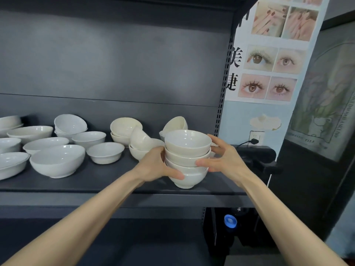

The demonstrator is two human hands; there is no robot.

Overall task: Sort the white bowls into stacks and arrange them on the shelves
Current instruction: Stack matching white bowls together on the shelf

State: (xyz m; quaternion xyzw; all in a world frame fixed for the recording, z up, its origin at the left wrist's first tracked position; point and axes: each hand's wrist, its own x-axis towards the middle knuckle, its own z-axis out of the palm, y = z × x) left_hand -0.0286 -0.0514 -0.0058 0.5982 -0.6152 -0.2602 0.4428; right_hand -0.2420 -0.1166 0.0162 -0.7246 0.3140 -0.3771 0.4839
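A stack of several white bowls (pixel 187 150) stands upright near the front right of the dark shelf (pixel 107 181). My left hand (pixel 155 166) grips the stack's left side, thumb curled under the lower bowl. My right hand (pixel 224 156) holds the right side, thumb on the middle bowls and fingers spread behind. Loose white bowls (pixel 57 162) of mixed sizes cover the shelf's left and middle. Behind the stack, cream bowls (pixel 124 129) lie tilted in small piles.
The shelf's perforated upright (pixel 222 93) rises just right of the stack. Beyond it a poster (pixel 269 54) hangs on the wall, with a socket and plug (pixel 254 140) below. A black device (pixel 257 156) sits at the shelf's right end. A blue-capped bottle (pixel 230 221) stands below.
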